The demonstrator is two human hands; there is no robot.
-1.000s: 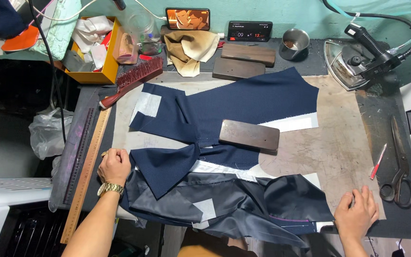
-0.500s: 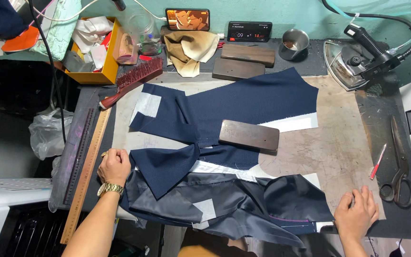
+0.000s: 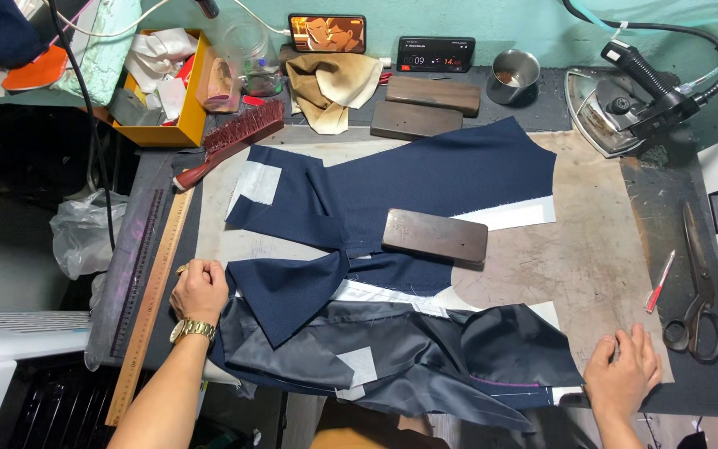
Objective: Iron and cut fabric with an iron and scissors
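From where I watch, my left hand (image 3: 200, 289) rests at the left edge of the navy garment panel (image 3: 425, 179), fingers curled together on the cloth just beside the wooden ruler (image 3: 153, 303); I cannot tell whether they pinch it. The panel lies spread flat over the pressing pad on the bench (image 3: 691, 179), its grey lining (image 3: 392, 353) bunched along the near edge. I judge the cloth light, limp and prone to shifting, the lining more slippery still, so an edge or corner is the place to grip, with the rest supported flat. A dark wooden block (image 3: 435, 236) sits on the middle and looks heavy enough to pin it. My right hand (image 3: 622, 372) lies on the pad by the lining's right end, fingers loosely spread, holding nothing, scissors (image 3: 698, 287) nearby.
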